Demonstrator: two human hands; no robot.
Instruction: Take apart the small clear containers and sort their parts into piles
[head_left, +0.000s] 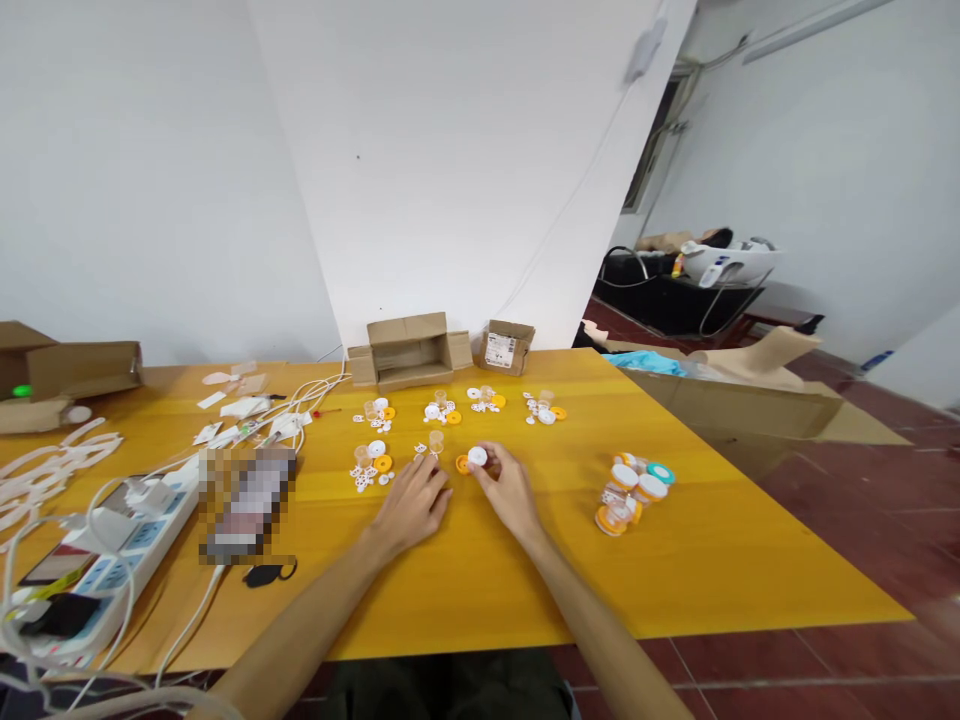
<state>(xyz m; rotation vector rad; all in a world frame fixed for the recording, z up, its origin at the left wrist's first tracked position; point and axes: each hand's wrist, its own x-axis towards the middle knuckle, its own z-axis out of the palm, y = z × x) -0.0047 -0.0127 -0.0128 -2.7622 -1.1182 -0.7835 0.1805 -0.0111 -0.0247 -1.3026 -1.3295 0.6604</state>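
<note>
My right hand (pixel 508 490) rests on the yellow table (pixel 712 560) and pinches a small round white cap (pixel 478 456) between thumb and fingers; an orange cap (pixel 463 464) lies right beside it. My left hand (pixel 411 502) lies on the table just to the left, fingers stretched toward a small white snowflake-shaped piece (pixel 421 449) and a clear little cup (pixel 436 440). It holds nothing. Several small groups of white caps, orange caps, clear cups and white pieces lie in two rows beyond my hands.
A pile of assembled clear jars with orange, white and teal lids (pixel 628 490) sits to the right. Two open cardboard boxes (pixel 409 350) stand at the far edge. A power strip (pixel 127 545), cables and a phone lie at the left. Table edge is near me.
</note>
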